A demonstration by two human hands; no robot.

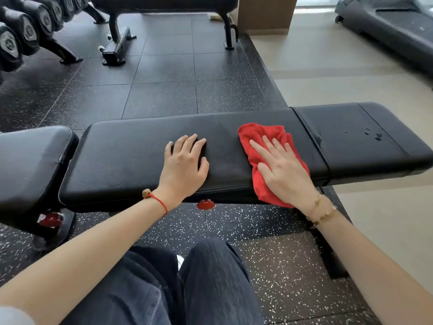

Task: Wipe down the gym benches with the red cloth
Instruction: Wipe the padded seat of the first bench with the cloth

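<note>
Dark trousers (pixel 178 285) fill the bottom of the view, knees just short of the bench. Farthest left, a dumbbell rack (pixel 25 31) lines the rubber floor (pixel 164 85), and a separate black pad (pixel 30 160) sits just beside the long pad's end. Next comes the left hand (pixel 185 165), released, its fingers spread flat on the tabletop (pixel 131 151) and gripping nothing; it seems to serve as a brace. Right of it, the red cloth (pixel 256 134) lies bunched on the same pad, its near corner hanging over the front edge. The right hand (pixel 281 170) presses down on it with straight fingers, palm flat, not clenched round it. Past the seam, the seat pad (pixel 346 127) carries a few water droplets (pixel 372 133), well apart from the cloth. A second bench (pixel 164 2) stands beyond, across the floor.

Since the cloth is only pinned under a flat palm, a quick stroke could let it slide out or bunch up further, leaving streaks. Its overhanging corner might drag off the edge. The droplets would likely be missed if the strokes stop at the seam, and the cloth may snag in that gap.
</note>
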